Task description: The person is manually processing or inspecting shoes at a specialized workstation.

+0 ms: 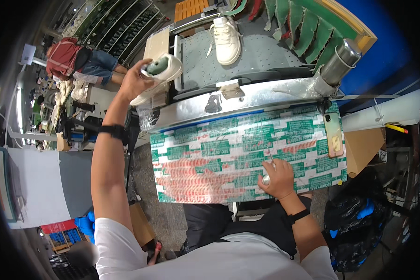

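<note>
Patterned tabletop (247,128); left fingers (138,68) grasping green-lined white shoe (174,69); right fingers (268,166) curled round tool (266,179).

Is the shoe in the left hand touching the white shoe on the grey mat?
Apart. The head view shows bare grey mat between the shoe held in the left hand and the white shoe on it.

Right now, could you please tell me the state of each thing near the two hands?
Left hand: closed on a shoe
Held shoe: raised in the hand, green inside showing
Right hand: closed around a small tool
Small tool: held, kind unclear
Laced shoe: sole down on the grey surface
Phone: lying on the taped board
Green strips: ragged edges
</note>
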`<move>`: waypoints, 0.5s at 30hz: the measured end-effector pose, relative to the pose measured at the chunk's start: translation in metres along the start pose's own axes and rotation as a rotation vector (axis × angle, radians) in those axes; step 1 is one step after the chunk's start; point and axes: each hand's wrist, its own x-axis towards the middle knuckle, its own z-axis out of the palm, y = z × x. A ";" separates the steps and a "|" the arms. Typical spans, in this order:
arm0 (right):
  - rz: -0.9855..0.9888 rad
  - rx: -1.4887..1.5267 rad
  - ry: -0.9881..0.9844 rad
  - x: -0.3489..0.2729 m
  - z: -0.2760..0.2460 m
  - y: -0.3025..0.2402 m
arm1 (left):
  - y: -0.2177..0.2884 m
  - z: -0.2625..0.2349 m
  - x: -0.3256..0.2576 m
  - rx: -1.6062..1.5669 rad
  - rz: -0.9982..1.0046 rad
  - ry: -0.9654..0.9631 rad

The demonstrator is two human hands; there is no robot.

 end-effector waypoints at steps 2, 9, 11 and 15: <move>-0.009 0.053 -0.045 0.006 0.007 -0.006 | -0.058 -0.025 0.028 0.225 0.149 0.064; 0.022 0.024 -0.067 0.001 -0.001 0.006 | 0.061 0.105 0.089 0.628 0.429 0.445; 0.018 0.048 -0.086 0.004 0.001 0.003 | 0.066 0.141 0.133 0.366 0.190 0.268; 0.024 0.031 -0.091 0.005 0.002 0.003 | 0.081 0.201 0.200 -0.085 -0.155 -0.101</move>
